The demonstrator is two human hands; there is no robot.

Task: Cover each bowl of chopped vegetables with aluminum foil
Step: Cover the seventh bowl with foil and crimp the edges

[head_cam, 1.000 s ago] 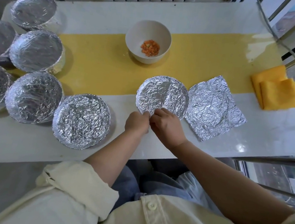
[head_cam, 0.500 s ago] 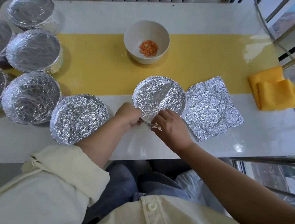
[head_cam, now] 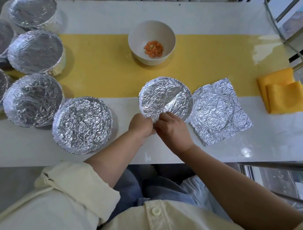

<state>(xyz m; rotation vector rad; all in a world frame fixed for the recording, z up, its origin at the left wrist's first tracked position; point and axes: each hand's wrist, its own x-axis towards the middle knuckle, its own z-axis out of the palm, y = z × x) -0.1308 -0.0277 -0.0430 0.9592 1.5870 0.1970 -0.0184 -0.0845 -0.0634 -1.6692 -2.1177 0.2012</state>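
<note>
Left hand [head_cam: 141,125] and right hand [head_cam: 173,131] are knuckle to knuckle, fingers curled, both pinching the near rim of the round foil piece [head_cam: 166,97] just beyond them. Can't tell if a bowl sits under it; it reads as a pre-shaped lid with a crease across it. Likely step: working that rim into shape. To do it well, take small pinches, walk the hands apart round the rim, and don't tug at the crease, since thin foil tears there. Flat foil sheet [head_cam: 221,114] lies just right of the right hand, right up against the round piece. Further ahead of the hands is the open bowl [head_cam: 139,35] of chopped carrot [head_cam: 153,49], not yet covered. Covered bowls [head_cam: 82,125] stand left of the left hand on the table [head_cam: 276,145], the nearest just beside the forearm.
</note>
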